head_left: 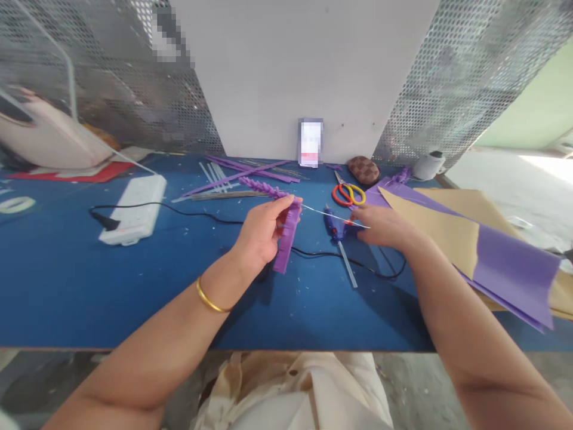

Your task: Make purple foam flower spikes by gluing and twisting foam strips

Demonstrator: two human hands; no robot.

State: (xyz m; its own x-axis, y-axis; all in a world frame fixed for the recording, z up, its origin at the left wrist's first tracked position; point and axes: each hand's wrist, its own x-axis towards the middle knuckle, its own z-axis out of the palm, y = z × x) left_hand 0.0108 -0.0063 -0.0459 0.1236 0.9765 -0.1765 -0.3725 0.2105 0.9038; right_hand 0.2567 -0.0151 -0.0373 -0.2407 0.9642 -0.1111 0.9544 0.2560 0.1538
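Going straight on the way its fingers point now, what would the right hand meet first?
Probably the blue hot glue gun just ahead of the right hand, though the hand may sit above it; depth is unclear.

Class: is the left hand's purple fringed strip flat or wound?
Partly wound: the purple fringed strip hangs flat from the left hand, its other end wrapped into a tufted stem.
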